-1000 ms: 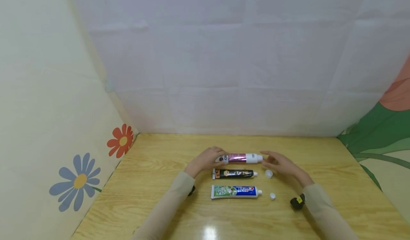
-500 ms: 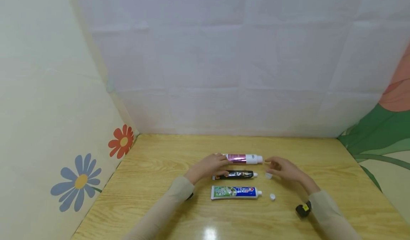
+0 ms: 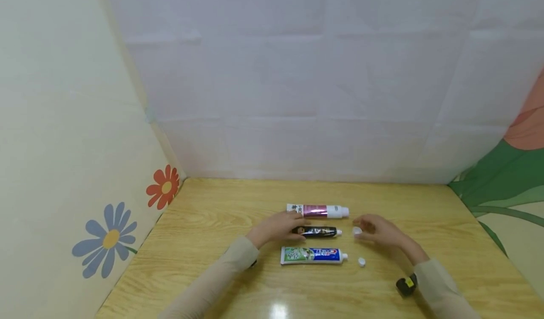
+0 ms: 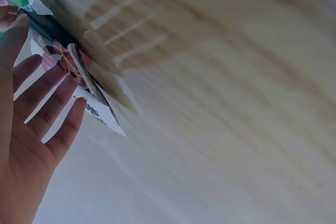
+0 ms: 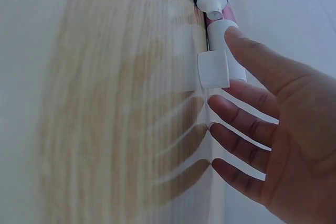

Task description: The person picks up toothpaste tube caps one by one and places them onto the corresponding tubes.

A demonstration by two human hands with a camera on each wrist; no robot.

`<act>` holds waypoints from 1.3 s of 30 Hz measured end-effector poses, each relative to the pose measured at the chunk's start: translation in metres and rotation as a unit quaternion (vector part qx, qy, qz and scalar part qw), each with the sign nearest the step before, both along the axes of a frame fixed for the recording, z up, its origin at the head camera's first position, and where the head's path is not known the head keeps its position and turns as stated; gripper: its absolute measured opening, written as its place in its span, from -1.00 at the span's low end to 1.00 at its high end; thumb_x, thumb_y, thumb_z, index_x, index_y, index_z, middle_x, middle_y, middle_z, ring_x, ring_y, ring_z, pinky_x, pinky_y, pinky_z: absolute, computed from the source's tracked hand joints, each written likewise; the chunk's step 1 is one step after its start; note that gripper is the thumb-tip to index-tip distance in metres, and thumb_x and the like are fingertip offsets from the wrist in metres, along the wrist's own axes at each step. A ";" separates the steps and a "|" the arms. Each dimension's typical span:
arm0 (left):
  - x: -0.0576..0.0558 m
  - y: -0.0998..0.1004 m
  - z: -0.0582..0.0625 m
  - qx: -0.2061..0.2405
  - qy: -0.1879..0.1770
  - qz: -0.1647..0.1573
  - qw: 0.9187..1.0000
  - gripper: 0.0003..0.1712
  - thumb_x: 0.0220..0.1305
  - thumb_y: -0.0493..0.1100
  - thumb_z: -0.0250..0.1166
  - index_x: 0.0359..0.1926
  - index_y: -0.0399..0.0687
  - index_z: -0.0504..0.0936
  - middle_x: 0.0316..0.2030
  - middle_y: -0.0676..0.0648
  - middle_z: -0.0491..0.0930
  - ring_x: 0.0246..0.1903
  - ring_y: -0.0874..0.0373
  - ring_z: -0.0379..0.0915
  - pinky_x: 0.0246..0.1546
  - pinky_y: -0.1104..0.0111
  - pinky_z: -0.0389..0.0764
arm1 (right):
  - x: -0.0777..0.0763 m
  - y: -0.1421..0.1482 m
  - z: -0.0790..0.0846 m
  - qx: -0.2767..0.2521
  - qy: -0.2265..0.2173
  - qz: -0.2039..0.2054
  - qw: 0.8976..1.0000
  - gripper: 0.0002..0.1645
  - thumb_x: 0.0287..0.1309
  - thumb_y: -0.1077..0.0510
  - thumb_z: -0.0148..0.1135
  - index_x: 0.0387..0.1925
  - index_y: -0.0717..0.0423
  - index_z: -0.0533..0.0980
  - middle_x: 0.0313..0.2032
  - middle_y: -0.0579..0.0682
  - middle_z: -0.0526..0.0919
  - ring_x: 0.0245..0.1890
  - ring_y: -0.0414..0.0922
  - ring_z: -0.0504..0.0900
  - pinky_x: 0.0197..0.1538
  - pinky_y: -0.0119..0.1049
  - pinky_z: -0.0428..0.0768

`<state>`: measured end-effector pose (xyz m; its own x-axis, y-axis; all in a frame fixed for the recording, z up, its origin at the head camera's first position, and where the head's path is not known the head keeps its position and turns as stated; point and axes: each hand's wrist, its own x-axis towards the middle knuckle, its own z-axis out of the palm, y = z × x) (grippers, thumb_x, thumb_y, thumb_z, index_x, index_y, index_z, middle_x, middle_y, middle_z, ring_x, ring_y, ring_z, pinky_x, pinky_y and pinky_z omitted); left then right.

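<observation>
Head view: soft, even, muted light; white glare, bottom centre, on the tabletop [image 3: 331, 290]; faint shadow beside the left sleeve [image 3: 212, 281]. Left wrist view: dim, table surface blurred. Right wrist view: hazy; smeared reflection of the right hand [image 5: 299, 124], lower centre.

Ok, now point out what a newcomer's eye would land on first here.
Probably the middle of the wooden table, where the pink-and-white tube, the black tube and the green-and-blue tube lie in a row. Next, the left hand at one end of the black tube, and the right hand by a white cap off its other end. The blue flower at far left also stands out.
</observation>
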<state>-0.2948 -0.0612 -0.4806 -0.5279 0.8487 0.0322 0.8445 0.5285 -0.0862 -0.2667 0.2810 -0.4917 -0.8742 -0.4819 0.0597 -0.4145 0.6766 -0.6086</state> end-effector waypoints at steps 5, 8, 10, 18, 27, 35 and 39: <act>0.001 -0.001 0.000 0.001 -0.031 0.012 0.999 -0.30 0.23 0.34 0.00 0.30 0.15 0.31 0.17 0.00 0.42 0.14 0.11 0.37 0.19 0.24 0.38 | -0.002 0.001 -0.002 0.007 0.014 0.012 1.000 -0.39 0.03 -0.15 0.29 0.03 0.14 0.48 -0.19 -0.07 0.56 -0.16 -0.11 0.49 -0.04 -0.10 0.49; 0.002 -0.002 0.001 -0.011 -0.051 0.021 0.998 -0.26 0.22 0.35 0.01 0.33 0.15 0.26 0.23 -0.02 0.37 0.19 0.08 0.32 0.22 0.21 0.34 | -0.002 0.002 -0.002 0.007 0.017 0.013 1.000 -0.40 0.02 -0.13 0.30 0.03 0.14 0.48 -0.18 -0.07 0.56 -0.16 -0.11 0.49 -0.04 -0.10 0.49; 0.003 -0.002 0.002 -0.017 -0.057 0.026 0.998 -0.26 0.23 0.34 0.01 0.34 0.14 0.24 0.25 -0.02 0.34 0.21 0.07 0.29 0.24 0.20 0.31 | -0.001 0.001 -0.002 0.001 0.013 0.011 1.000 -0.41 0.01 -0.11 0.32 0.03 0.12 0.48 -0.17 -0.08 0.56 -0.15 -0.11 0.50 -0.03 -0.10 0.49; 0.003 0.000 0.002 -0.017 -0.063 0.025 0.998 -0.29 0.23 0.26 0.08 0.34 0.13 0.24 0.26 -0.04 0.33 0.23 0.06 0.27 0.25 0.21 0.31 | 0.000 -0.001 -0.004 -0.004 0.003 0.001 1.000 -0.52 0.01 -0.07 0.33 -0.04 0.05 0.51 -0.14 -0.08 0.58 -0.11 -0.07 0.52 0.01 -0.02 0.49; 0.000 0.002 0.000 -0.005 -0.059 0.017 0.998 -0.36 0.25 0.16 0.14 0.31 0.13 0.30 0.20 -0.03 0.39 0.16 0.10 0.34 0.20 0.28 0.37 | -0.002 -0.001 -0.005 0.013 0.024 0.000 1.000 -0.58 0.02 -0.07 0.32 -0.12 0.06 0.54 -0.22 -0.13 0.57 -0.16 -0.09 0.53 -0.03 -0.06 0.50; 0.002 0.007 -0.002 -0.031 -0.061 0.018 0.998 -0.33 0.21 0.10 0.18 0.31 0.08 0.28 0.18 -0.03 0.38 0.08 0.13 0.37 0.12 0.31 0.44 | -0.002 -0.002 -0.009 0.012 0.028 -0.005 1.000 -0.60 0.01 -0.10 0.32 -0.14 -0.01 0.55 -0.22 -0.16 0.57 -0.16 -0.13 0.53 -0.01 -0.07 0.50; 0.002 0.009 -0.004 -0.033 -0.055 0.012 0.998 -0.35 0.18 0.06 0.20 0.28 0.04 0.31 0.12 -0.01 0.41 0.00 0.19 0.40 0.07 0.39 0.46 | -0.002 -0.003 -0.010 0.011 0.026 -0.008 1.000 -0.60 0.02 -0.11 0.31 -0.13 -0.01 0.55 -0.20 -0.15 0.57 -0.12 -0.09 0.52 0.01 -0.02 0.49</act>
